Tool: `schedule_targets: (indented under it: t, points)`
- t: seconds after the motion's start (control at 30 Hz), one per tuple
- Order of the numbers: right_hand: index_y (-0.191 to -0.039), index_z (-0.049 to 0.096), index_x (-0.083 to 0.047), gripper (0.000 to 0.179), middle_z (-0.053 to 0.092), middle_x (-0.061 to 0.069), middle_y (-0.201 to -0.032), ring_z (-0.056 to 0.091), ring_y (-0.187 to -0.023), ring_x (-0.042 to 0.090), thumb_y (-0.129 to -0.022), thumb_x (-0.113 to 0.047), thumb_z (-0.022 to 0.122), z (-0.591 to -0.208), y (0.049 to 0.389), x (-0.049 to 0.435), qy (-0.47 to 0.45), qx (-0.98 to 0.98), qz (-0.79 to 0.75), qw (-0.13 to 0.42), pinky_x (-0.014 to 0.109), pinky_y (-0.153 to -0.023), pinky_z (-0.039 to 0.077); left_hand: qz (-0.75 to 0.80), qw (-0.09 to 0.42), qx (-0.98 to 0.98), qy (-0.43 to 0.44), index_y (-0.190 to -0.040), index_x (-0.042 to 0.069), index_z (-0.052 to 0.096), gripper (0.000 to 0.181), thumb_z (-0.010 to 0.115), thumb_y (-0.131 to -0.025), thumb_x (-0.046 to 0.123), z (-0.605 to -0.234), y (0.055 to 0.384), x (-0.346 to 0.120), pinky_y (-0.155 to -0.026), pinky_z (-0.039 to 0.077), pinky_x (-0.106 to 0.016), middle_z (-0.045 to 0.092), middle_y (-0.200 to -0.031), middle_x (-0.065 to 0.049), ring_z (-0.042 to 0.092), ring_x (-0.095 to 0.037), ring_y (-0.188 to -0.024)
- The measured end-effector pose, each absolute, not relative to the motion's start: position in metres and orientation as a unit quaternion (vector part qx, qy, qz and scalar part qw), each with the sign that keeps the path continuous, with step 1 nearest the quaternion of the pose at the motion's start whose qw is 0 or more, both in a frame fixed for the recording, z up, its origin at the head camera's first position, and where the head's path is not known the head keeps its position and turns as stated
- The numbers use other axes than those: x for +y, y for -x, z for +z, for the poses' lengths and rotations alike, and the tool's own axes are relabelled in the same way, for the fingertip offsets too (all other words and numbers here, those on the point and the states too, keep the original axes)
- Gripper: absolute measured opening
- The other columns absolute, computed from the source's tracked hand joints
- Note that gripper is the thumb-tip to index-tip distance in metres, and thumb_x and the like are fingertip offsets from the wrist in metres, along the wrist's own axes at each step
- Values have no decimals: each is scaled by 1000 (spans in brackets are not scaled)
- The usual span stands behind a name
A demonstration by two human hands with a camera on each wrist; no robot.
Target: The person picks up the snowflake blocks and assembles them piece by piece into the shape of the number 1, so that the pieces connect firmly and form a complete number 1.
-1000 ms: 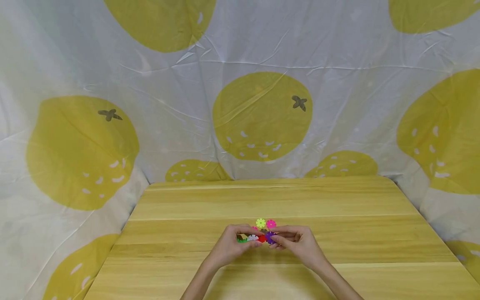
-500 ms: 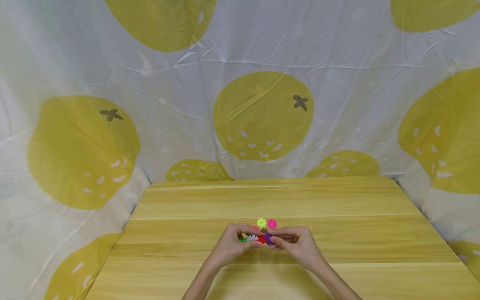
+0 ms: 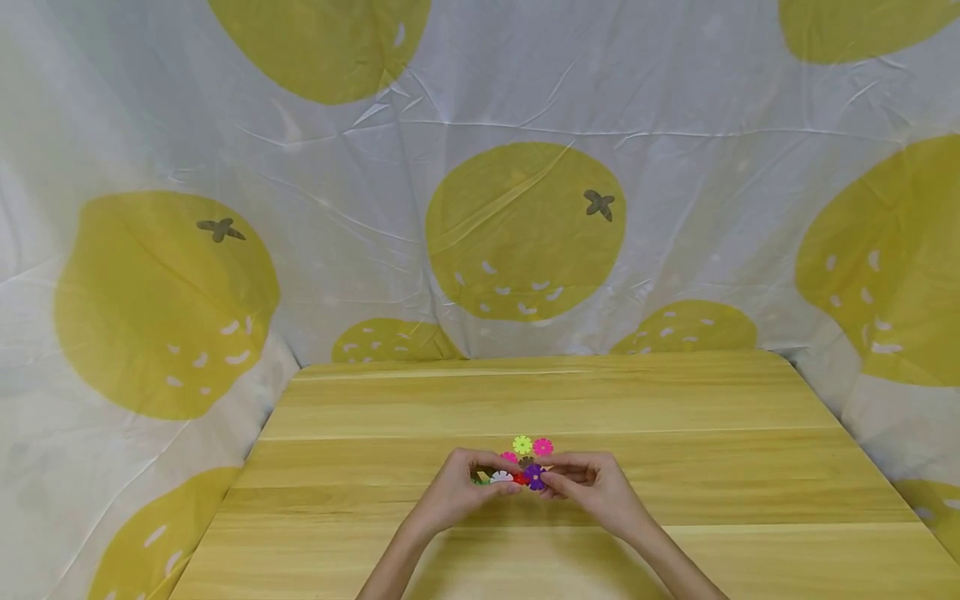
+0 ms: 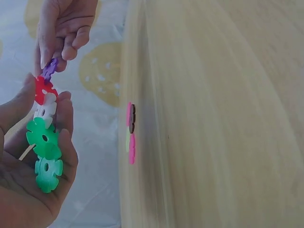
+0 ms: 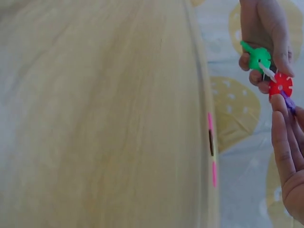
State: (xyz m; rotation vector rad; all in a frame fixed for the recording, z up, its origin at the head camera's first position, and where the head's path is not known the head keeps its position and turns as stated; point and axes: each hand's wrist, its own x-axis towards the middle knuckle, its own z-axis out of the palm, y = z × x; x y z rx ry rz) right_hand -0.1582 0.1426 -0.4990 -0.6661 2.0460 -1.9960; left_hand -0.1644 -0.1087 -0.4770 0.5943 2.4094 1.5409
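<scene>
A chain of slotted plastic snowflake discs spans my two hands above the table. Seen from the left wrist, it runs from a green disc (image 4: 54,175) through another green disc (image 4: 35,135) and a white disc (image 4: 49,110) to a red disc (image 4: 41,88). My left hand (image 3: 459,493) pinches the chain around the red disc, its other fingers cupped beneath the green ones. My right hand (image 3: 603,490) pinches a purple disc (image 3: 533,482) between thumb and fingers. The purple disc's edge meets the red one; the contact is partly covered by fingers.
Just beyond the hands, loose discs lie on the wooden table (image 3: 675,408): a yellow disc (image 3: 517,442), a pink disc (image 3: 547,446), a second pink disc (image 3: 507,457) and a brown disc (image 3: 529,460). A lemon-printed cloth (image 3: 360,208) hangs behind and beside the table.
The purple disc has shifted slightly left against the red one and turned in my right fingers. The white disc has tilted and moved slightly left. The loose discs stay put.
</scene>
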Motion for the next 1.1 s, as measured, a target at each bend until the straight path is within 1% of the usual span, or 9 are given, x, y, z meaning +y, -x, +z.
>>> schedule_targets:
  t: [0.13,0.23,0.33,0.4,0.5,0.6,0.77,1.0,1.1]
  points:
    - [-123,65,16,34,73,34,-103,79,-85,25,-98,-7,69,-502,158,142,207,681,-692,120,49,-81,61,514,124,824,-203,-107,16,81,17,79,-93,26,-478,164,-109,-77,53,-24,80,-109,-2,67,-7,-96]
    - [-123,64,18,35,75,32,-102,79,-83,21,-98,-7,69,-504,159,142,191,672,-703,129,47,-80,62,499,121,832,-209,-111,13,80,22,79,-93,26,-479,164,-108,-77,53,-22,79,-110,-4,67,-9,-95]
    - [-123,64,18,36,77,25,-99,79,-81,18,-98,-7,69,-506,159,142,179,668,-710,132,44,-77,63,469,89,850,-224,-114,10,78,29,80,-91,27,-479,163,-105,-80,54,-22,79,-111,-4,69,-15,-98]
    - [-123,63,19,37,79,20,-98,79,-80,17,-98,-7,69,-508,159,141,174,664,-715,133,41,-76,64,445,56,862,-235,-115,9,77,31,81,-90,28,-478,162,-102,-83,57,-25,79,-112,-4,71,-19,-100]
    - [-124,62,19,38,80,15,-97,78,-79,15,-99,-8,69,-509,160,139,170,660,-719,132,37,-75,65,417,9,876,-244,-114,9,77,32,83,-88,26,-478,159,-97,-90,58,-30,79,-112,-2,73,-19,-104]
    - [-125,60,20,37,80,13,-97,78,-79,13,-99,-6,68,-509,159,136,163,657,-725,130,35,-76,65,412,-17,878,-245,-114,10,77,31,84,-86,20,-478,158,-93,-94,59,-32,79,-111,-1,73,-18,-106]
    - [-126,60,20,37,81,10,-97,78,-78,12,-99,-3,67,-509,158,133,149,652,-732,129,35,-77,65,424,-27,871,-245,-113,9,78,31,86,-83,14,-482,158,-90,-92,59,-27,79,-109,-1,73,-16,-102]
    - [-130,60,17,40,81,4,-97,78,-79,12,-99,-9,68,-509,158,133,134,659,-727,141,33,-78,65,451,-39,858,-243,-114,9,78,34,87,-81,12,-485,158,-89,-90,59,-25,79,-106,-2,74,-15,-100]
    - [-129,60,16,40,81,9,-99,78,-79,12,-100,-10,68,-509,159,132,134,662,-724,141,35,-79,65,458,-43,853,-245,-113,7,79,33,87,-81,11,-484,158,-89,-89,60,-25,79,-104,-2,74,-15,-99]
